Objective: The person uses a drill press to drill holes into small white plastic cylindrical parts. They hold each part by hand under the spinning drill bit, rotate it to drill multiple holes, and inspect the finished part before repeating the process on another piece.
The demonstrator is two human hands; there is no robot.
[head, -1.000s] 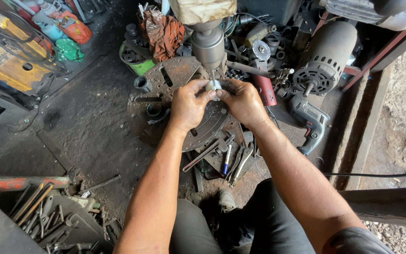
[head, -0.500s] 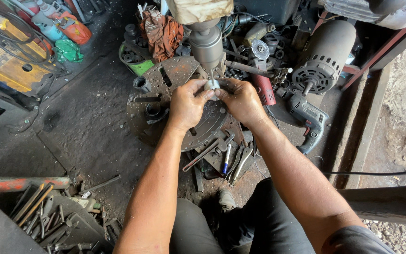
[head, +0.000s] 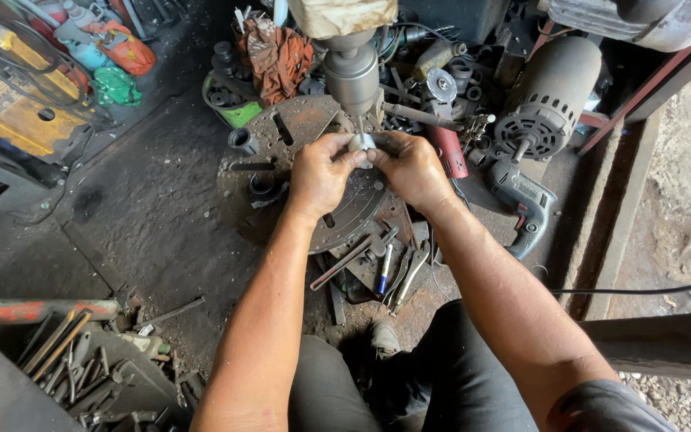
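Grimy metal workshop: drill press spindle [head: 351, 72] just above the fingers [head: 345, 152], electric motor [head: 549, 100] to their right, wrenches [head: 397, 272] and scrap on the oily floor [head: 145, 224] below.

Floor [head: 145, 232]: dark, oily, bare in patches.
On it: round slotted metal plate [head: 297, 132], wrenches [head: 405, 276], electric motor [head: 549, 108], power drill [head: 521, 200], loose rods [head: 57, 344].
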